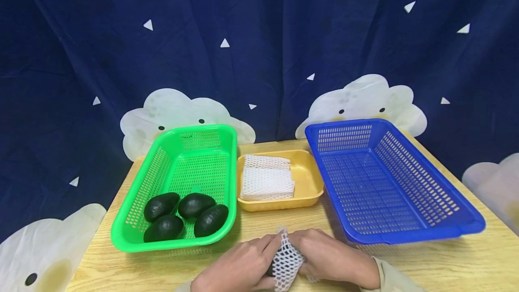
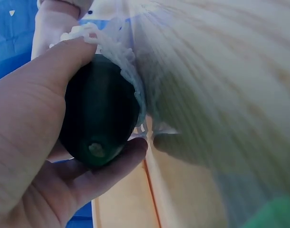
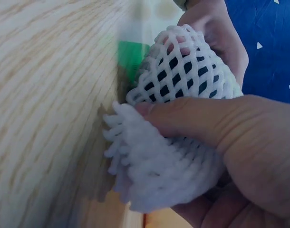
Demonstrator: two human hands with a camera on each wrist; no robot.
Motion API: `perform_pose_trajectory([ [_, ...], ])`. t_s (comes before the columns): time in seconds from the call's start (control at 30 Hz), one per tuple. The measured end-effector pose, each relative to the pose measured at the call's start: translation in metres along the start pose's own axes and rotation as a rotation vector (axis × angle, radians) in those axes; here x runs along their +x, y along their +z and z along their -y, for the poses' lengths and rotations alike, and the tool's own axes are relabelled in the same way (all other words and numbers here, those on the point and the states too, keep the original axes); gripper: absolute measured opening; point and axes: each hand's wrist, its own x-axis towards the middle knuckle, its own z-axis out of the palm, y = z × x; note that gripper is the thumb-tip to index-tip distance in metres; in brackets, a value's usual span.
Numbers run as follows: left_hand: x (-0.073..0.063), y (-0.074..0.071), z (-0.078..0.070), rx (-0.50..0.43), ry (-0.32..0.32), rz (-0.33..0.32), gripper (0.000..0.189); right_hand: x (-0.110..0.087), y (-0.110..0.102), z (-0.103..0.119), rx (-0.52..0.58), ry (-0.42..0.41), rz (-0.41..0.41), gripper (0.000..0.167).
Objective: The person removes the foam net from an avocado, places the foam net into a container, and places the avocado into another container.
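Note:
Low at the front of the table, my left hand (image 1: 242, 265) grips a dark avocado (image 2: 100, 111), its thumb on one side and fingers on the other. A white foam net sleeve (image 3: 183, 71) covers part of that avocado; in the left wrist view the stem end sticks out bare. My right hand (image 1: 330, 256) pinches the sleeve between thumb and fingers. In the right wrist view the sleeve's loose end bunches below the thumb, and dark skin shows through the mesh.
At the left, a green basket (image 1: 135, 193) holds several avocados (image 1: 196, 205) at its near end. A yellow tray (image 1: 308, 177) with stacked white foam nets (image 1: 265, 184) stands in the middle. To the right is a blue basket (image 1: 369, 193). A dark blue curtain (image 1: 259, 35) hangs behind the wooden table (image 1: 101, 269).

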Motion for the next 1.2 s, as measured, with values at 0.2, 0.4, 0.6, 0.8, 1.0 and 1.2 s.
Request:
perform_pose_trajectory([
  [0.2,0.0001,0.0001,0.0007,-0.056,-0.011,0.035,0.080,0.0002,0.0005,-0.0004,0.016,-0.023,-0.001,0.036],
  [0.4,-0.0012,-0.0012,0.0004,-0.074,-0.030,0.056,0.082,0.0005,-0.0001,-0.0004,0.028,-0.021,0.006,0.040],
  [0.6,-0.0007,-0.0015,-0.0015,-0.090,-0.049,0.089,0.082,0.0009,0.0012,-0.0001,0.023,-0.023,-0.002,0.035],
  [0.8,0.0008,-0.0017,-0.0034,-0.102,-0.079,0.133,0.085,0.0015,0.0013,0.0009,0.024,0.007,0.014,0.035],
  [1.0,0.0000,-0.0016,-0.0040,-0.054,-0.053,0.105,0.087,0.0013,0.0010,0.0008,-0.003,0.024,0.017,0.033],
  [1.2,-0.0010,-0.0018,-0.0045,-0.032,-0.037,0.089,0.088,0.0009,0.0015,0.0001,-0.007,0.027,0.014,0.030],
])
